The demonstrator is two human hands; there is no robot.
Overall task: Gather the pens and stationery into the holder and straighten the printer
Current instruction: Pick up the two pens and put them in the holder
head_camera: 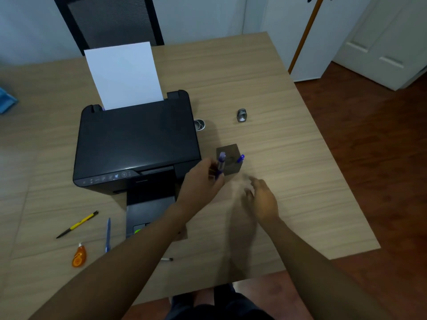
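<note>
A dark square holder (231, 161) stands right of the black printer (136, 139), with a blue pen (240, 158) sticking out of its right corner. My left hand (202, 179) grips a purple pen (220, 163) upright at the holder's left front edge. My right hand (262, 199) hovers blurred over the table just in front of the holder, fingers apart and holding nothing. On the left lie a yellow-black pen (77, 224), a blue pen (108, 234) and an orange correction tape (79, 256). The printer sits skewed, with white paper (126, 75) in its rear feed.
A small metal sharpener (242, 115) lies beyond the holder, and a round tape roll (199, 125) peeks out by the printer's right side. A small dark-tipped item (167, 259) lies near the front edge. A black chair (111, 19) stands behind the wooden table (288, 158).
</note>
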